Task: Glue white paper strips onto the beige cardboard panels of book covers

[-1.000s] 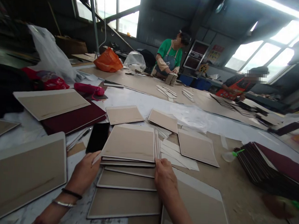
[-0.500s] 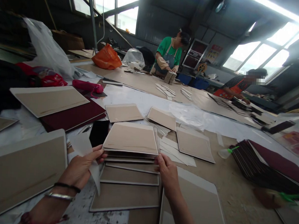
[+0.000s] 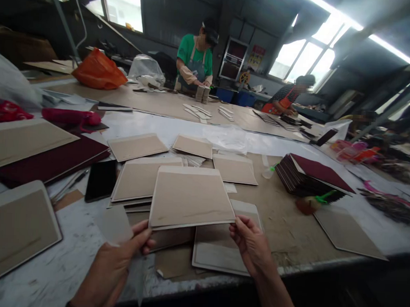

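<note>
A flat beige board panel with a pale top strip and rounded upper corners [image 3: 192,194] is held up, tilted, between both hands. My left hand [image 3: 115,265] pinches its lower left corner. A thin whitish sheet [image 3: 114,223] is also in that hand, partly behind the fingers. My right hand [image 3: 253,247] grips the lower right corner between thumb and fingers. Just behind the held panel lies a stack of similar panels [image 3: 136,179], partly covered by it. Another such panel [image 3: 220,259] rests beneath it near the table's front edge.
More beige panels [image 3: 235,169] lie around the table. A black phone [image 3: 101,180] is left of the stack. To the right stand a stack of maroon boards [image 3: 314,175], a small cup [image 3: 268,172] and a brown pot with a green handle [image 3: 307,204]. Co-workers [image 3: 194,63] stand across the table.
The panel has come off the stack and moved right and toward me, held by both hands. The view has turned to the right.
</note>
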The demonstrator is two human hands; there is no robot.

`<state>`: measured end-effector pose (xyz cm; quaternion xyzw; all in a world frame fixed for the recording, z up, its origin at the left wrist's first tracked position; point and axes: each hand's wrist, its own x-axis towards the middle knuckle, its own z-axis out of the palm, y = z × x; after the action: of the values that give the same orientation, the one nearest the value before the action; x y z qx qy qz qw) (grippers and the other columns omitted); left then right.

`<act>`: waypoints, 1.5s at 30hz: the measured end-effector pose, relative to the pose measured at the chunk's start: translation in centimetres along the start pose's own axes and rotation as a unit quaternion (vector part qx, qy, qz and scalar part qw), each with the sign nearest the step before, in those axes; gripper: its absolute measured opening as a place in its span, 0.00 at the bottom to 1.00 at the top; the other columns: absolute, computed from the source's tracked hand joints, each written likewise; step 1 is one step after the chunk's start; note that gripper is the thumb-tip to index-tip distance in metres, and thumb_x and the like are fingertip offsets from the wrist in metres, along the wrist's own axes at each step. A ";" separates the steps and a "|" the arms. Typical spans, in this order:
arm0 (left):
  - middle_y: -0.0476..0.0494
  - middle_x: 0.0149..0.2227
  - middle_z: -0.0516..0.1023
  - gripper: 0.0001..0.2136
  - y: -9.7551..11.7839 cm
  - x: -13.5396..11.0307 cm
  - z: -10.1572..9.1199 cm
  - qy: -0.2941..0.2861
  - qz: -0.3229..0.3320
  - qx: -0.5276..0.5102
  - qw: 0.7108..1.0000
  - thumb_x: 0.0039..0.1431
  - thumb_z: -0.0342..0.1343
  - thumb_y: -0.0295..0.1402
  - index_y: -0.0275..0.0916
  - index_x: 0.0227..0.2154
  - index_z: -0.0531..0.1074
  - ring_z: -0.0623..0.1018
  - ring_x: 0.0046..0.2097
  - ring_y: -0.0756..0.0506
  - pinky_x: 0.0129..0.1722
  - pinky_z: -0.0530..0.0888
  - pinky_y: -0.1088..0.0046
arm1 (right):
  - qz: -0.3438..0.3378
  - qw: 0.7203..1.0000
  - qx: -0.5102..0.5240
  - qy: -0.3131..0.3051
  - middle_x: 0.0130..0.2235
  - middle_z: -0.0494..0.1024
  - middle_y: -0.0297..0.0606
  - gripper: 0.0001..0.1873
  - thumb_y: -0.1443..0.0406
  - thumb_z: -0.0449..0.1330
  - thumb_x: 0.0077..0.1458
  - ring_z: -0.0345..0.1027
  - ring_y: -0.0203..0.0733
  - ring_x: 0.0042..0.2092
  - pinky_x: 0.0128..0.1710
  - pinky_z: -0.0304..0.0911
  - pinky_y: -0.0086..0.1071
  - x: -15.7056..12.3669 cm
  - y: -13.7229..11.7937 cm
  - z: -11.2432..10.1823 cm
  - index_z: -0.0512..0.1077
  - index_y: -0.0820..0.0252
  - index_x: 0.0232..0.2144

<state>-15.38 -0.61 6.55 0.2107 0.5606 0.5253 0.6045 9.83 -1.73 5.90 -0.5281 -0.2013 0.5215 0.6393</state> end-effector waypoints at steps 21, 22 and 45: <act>0.50 0.17 0.72 0.26 -7.1 -1.8 2.7 -0.121 -0.033 0.219 0.968 0.36 0.60 0.44 0.30 0.37 0.71 0.68 0.18 0.50 0.19 0.63 0.74 | -0.043 0.923 -0.322 0.206 0.28 0.75 0.37 0.23 0.49 0.61 0.41 0.68 0.42 0.30 0.29 0.65 0.33 -6.4 2.0 -12.6 0.72 0.61 0.34; 0.50 0.17 0.71 0.25 -6.9 -1.8 2.4 -0.112 -0.024 0.225 0.968 0.37 0.60 0.45 0.31 0.37 0.70 0.67 0.18 0.50 0.18 0.62 0.75 | -0.056 0.894 -0.388 0.218 0.31 0.75 0.40 0.24 0.48 0.59 0.42 0.68 0.45 0.33 0.33 0.65 0.36 -6.7 1.7 -12.7 0.72 0.61 0.34; 0.43 0.39 0.76 0.10 -7.2 -4.3 0.0 -0.360 0.202 0.417 0.810 0.55 0.51 0.35 0.41 0.38 0.73 0.73 0.42 0.45 0.45 0.68 0.71 | 0.037 0.900 -0.410 -0.144 0.22 0.62 0.27 0.13 0.57 0.54 0.54 0.56 0.32 0.25 0.26 0.53 0.25 -7.1 -0.1 -3.8 0.63 0.59 0.26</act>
<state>-11.75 -6.95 2.41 0.7252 0.4129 0.2378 0.4971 10.27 -9.72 6.72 -0.6700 -0.4677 0.4858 0.3104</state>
